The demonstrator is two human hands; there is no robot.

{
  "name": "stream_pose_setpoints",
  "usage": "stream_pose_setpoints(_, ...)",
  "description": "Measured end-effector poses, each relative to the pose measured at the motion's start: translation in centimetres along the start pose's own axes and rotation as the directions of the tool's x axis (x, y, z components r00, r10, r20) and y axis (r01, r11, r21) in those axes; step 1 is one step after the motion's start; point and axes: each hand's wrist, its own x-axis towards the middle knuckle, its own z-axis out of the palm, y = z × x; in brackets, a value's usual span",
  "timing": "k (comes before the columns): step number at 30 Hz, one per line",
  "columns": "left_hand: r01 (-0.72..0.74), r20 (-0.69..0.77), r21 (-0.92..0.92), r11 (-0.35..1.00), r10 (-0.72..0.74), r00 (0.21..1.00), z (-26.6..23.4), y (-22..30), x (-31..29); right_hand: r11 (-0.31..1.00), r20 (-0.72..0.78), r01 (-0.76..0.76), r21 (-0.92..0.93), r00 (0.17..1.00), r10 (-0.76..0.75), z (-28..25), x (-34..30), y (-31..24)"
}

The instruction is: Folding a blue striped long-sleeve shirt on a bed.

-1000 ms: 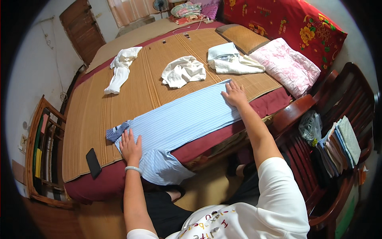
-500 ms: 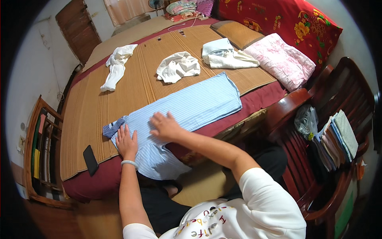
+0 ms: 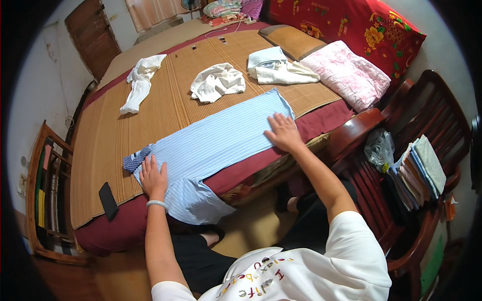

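A light blue shirt with white stripes [image 3: 216, 134] lies in a long, narrow fold along the near edge of the bed. Its dark blue patterned collar [image 3: 135, 159] is at the left end. Part of the shirt hangs over the bed's edge, crumpled. My left hand [image 3: 154, 176], with a pale bangle at the wrist, rests open on the cloth beside the collar. My right hand [image 3: 282, 132] lies flat with fingers spread on the shirt's right end, near the hem. Neither hand grips anything.
A black phone [image 3: 108, 200] lies on the bamboo mat [image 3: 100, 145] at left. Farther back are white garments [image 3: 217, 83], a pink quilt [image 3: 346, 75] and a brown pillow [image 3: 291, 42]. A wooden chair [image 3: 361, 200] at right holds a stack of folded clothes [image 3: 419, 170].
My right hand has slid rightward along the shirt from near its middle to its right end. My left hand stays by the collar. The whole view has shifted slightly.
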Motion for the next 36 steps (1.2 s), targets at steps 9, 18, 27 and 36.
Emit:
stream_pose_setpoints(9,0.0,-0.026,0.023,1.0,0.0,1.0,0.6,-0.1,-0.3,0.99,0.087,-0.119,-0.08,0.988,0.126,-1.2,0.2,-1.1)
stream_pose_setpoints(18,-0.007,-0.024,-0.001,1.0,0.007,1.0,0.3,0.4,-0.3,0.8,0.083,0.522,0.297,0.82,-0.566,2.9,1.9,-20.0)
stream_pose_setpoints(27,0.001,-0.019,0.002,1.0,-0.001,1.0,0.1,-0.1,-0.3,0.897,0.111,0.386,0.216,0.903,-0.415,4.7,7.6,-14.6)
stream_pose_setpoints(36,-0.002,-0.02,-0.003,1.0,0.002,1.0,0.2,0.0,-0.2,0.968,0.079,-0.233,-0.088,0.967,0.24,2.2,11.0,3.6)
